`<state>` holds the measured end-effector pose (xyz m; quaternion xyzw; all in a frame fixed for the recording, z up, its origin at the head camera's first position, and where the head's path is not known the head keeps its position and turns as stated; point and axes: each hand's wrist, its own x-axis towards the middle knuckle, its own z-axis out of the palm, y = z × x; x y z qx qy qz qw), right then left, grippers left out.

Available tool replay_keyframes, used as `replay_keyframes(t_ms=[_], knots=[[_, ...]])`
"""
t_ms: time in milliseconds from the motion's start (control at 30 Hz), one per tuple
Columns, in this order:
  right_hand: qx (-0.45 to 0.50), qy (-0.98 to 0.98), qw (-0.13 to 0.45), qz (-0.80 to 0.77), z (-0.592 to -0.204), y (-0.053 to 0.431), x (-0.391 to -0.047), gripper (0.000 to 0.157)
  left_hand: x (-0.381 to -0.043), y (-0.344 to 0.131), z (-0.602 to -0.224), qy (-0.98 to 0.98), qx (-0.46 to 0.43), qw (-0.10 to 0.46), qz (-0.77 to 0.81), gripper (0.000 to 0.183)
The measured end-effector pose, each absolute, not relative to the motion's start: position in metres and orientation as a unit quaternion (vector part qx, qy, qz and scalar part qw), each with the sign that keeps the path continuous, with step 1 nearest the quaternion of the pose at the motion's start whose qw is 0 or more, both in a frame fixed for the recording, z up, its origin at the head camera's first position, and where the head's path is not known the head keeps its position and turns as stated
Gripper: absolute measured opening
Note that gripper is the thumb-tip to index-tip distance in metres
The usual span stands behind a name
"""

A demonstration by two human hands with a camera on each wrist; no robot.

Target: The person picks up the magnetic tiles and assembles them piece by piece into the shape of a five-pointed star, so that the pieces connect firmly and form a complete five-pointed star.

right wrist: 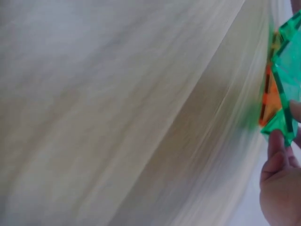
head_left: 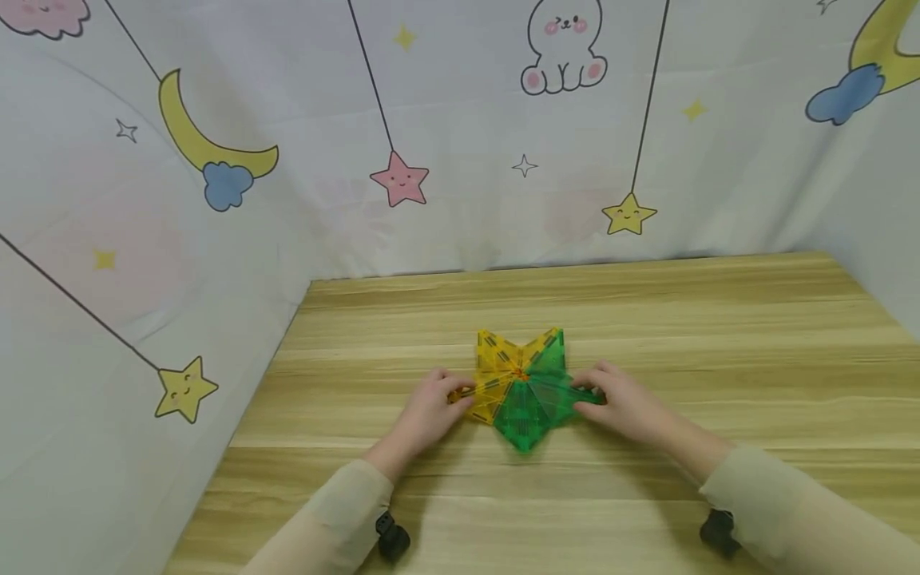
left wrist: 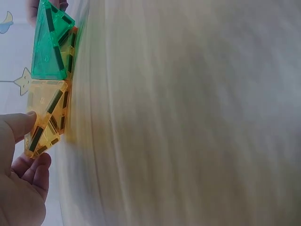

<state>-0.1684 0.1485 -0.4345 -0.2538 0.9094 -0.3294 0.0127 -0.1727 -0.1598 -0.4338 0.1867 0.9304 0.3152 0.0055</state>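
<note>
A star-shaped build of translucent magnetic tiles stands on the wooden table [head_left: 517, 511] in the head view. Its left part is made of yellow tiles [head_left: 492, 391], its right and front of green tiles [head_left: 525, 423]. My left hand [head_left: 431, 407] pinches a yellow point at the left side; the left wrist view has the thumb on a yellow tile [left wrist: 44, 99] and the fingertips below it. On the opposite side, my right hand [head_left: 621, 403] grips a green point between thumb and fingers. An orange tile [right wrist: 270, 96] shows behind the green tile [right wrist: 287, 75] in the right wrist view.
Behind the table hangs a white curtain [head_left: 474, 216] printed with stars, moons and clouds. It also lines the left side. A small black device [head_left: 391, 537] sits at the left wrist, and another black device [head_left: 719, 533] at the right.
</note>
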Motion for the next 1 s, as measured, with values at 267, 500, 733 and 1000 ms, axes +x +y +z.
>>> replay_keyframes(t_ms=[267,500,733,1000], knots=[[-0.259,0.903,0.005,-0.341,-0.435,0.166,-0.164,0.025,-0.171,-0.148,-0.434,0.921,0.209,0.028,0.328,0.024],[-0.257,0.904,0.017,-0.342,-0.433,0.174,-0.163,0.027,-0.169,-0.144,-0.433,0.917,0.215,0.047,0.333,0.024],[-0.26,0.909,0.019,-0.325,-0.432,0.178,-0.163,0.028,-0.166,-0.146,-0.433,0.906,0.248,0.062,0.339,0.022],[-0.249,0.915,0.013,-0.316,-0.434,0.178,-0.167,0.03,-0.168,-0.145,-0.431,0.899,0.256,0.081,0.346,0.023]])
